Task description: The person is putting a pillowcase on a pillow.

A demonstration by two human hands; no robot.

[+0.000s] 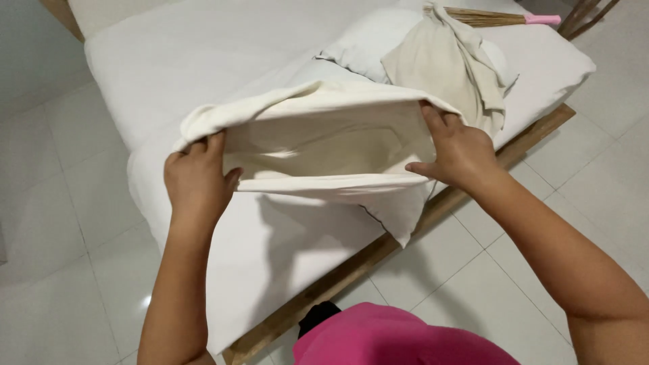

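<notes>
1. Pink clothing (399, 338) sits lowest in the head view.
2. Left hand (197, 179) pinches the cream pillowcase (324, 145) at its left opening edge.
3. Right hand (460, 152) pinches the right edge, holding the mouth stretched wide above the white mattress (169, 61).

Bright even indoor light, soft shadows, floor glare, sharp focus

Pillowcase (324, 128) cream, plain. Bed (203, 61) sheet white; frame (351, 263) brown wood. Pillow (372, 40) white. Crumpled cloth (439, 67) beige. Broom (493, 17) tan, pink band. Floor (61, 203) white tile. Shirt (399, 338) magenta.
</notes>
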